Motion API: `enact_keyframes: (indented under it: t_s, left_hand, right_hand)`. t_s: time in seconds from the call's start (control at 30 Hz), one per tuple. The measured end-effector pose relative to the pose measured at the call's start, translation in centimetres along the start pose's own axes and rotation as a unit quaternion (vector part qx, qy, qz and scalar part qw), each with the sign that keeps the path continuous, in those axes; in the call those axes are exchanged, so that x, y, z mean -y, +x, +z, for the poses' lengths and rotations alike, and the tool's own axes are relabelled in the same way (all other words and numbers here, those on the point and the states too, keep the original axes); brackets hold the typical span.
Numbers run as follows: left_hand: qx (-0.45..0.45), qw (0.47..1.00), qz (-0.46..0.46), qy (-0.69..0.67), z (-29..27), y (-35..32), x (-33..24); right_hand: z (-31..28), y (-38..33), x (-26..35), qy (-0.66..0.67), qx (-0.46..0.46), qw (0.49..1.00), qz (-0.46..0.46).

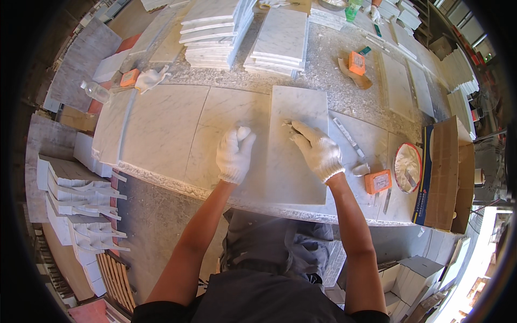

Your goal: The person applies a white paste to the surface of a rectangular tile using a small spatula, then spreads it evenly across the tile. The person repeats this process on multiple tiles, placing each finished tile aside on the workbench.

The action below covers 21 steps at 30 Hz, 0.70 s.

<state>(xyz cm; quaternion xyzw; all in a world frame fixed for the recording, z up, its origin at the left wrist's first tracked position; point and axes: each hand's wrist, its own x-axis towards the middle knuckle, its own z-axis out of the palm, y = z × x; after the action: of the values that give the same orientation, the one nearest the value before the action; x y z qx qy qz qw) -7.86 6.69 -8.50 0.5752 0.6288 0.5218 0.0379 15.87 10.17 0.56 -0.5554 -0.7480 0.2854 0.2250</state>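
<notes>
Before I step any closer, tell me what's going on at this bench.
A person's white-gloved right hand is over a rectangular, grey-veined white slab; I cannot tell whether it holds anything. The white-gloved left hand, loosely curled, is just left of that slab. Farther right lie a slim white tube and an orange rectangular block.

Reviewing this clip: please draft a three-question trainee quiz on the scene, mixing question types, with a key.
1. The right hand is over which thing? A) a clear bottle; B) a grey-veined white slab; C) a wooden pallet.
2. True or false: in this view, the open cardboard box is right of the nearest orange block.
3. Fill in: the left hand and the right hand wear white knit ____.

Key: 1 B; 2 true; 3 gloves.
</notes>
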Motion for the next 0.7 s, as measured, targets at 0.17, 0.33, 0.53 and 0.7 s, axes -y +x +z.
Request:
enact_keyframes:
  t_s: [0.17, 0.33, 0.53, 0.7]
  left_hand:
    - [0.001, 1.0, 0.005, 0.001, -0.1, 0.0, 0.0]
    - [-0.01, 1.0, 0.017, 0.023, -0.1, -0.1, -0.1]
    - [-0.007, 0.998, 0.028, 0.05, -0.2, -0.1, -0.2]
    - [0.013, 0.999, -0.015, 0.03, -0.3, -0.3, -0.2]
  right_hand:
    - [-0.3, -0.6, 0.8, -0.087, 0.046, 0.995, -0.004]
    - [-1.2, -2.7, 0.8, -0.137, 0.07, 0.988, -0.006]
    - [-0.1, -2.6, -1.5, -0.012, -0.013, 0.998, -0.058]
    - [1.3, -0.4, -1.6, -0.134, -0.021, 0.986, -0.101]
